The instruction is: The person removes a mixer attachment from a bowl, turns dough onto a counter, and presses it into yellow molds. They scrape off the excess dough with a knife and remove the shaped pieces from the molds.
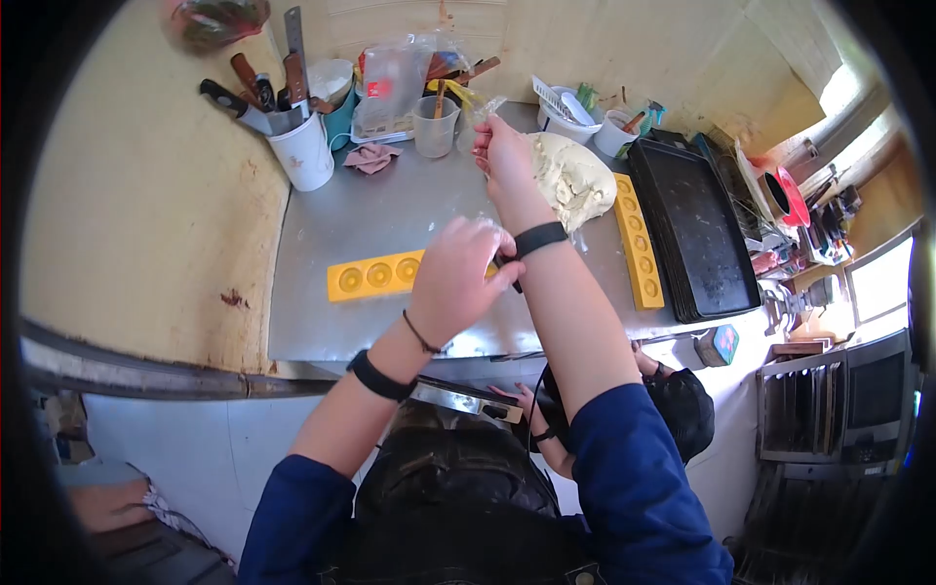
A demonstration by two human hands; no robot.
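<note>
My left hand (458,268) is closed, thumb and fingers pinching the black wristband (539,238) on my right forearm. Past it, my right hand (504,161) is raised over the metal table with fingers curled in; whether they hold anything is hidden. Clear plastic shows just beyond its fingertips. A large lump of pale dough (575,180) lies to the right of that hand. Partly behind my left hand, a yellow mould (366,279) with round hollows rests on the table. A second yellow mould (639,244) lies right of the dough.
Stacked black baking trays (690,229) stand at the table's right. A white container of knives (300,156), a measuring jug (436,127), a pink cloth (372,158) and a white basket (565,117) line the back. Another person's hand (522,402) shows below the front edge.
</note>
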